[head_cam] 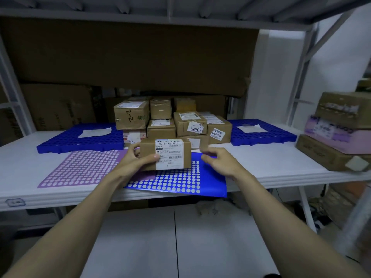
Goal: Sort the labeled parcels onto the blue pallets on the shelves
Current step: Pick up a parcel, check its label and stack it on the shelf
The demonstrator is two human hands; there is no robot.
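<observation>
A: Head view: how much is sorted?

B: Hardly any. A labeled parcel is gripped by the left hand over the shelf; the right hand is held open beside it.

A: Pallets?

B: Both blue pallets are seen without parcels; the parcel pile is left unsorted.

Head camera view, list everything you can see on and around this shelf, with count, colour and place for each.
Held parcel: one, brown with white label, front centre, in the left hand.
Stacked parcels: about ten, brown, labelled, centre back of the shelf.
Pallets: two, blue, one on the left, one on the right, each bearing a white sheet.
Dotted sheets: two, one purple, one blue, flat at the front edge.
Side boxes: three, two brown and one pink, stacked at far right.
Shelf: one, white.
Large cartons: brown, behind the shelf, count unclear.
Hands: left hand grips the parcel; right hand open beside it.
</observation>
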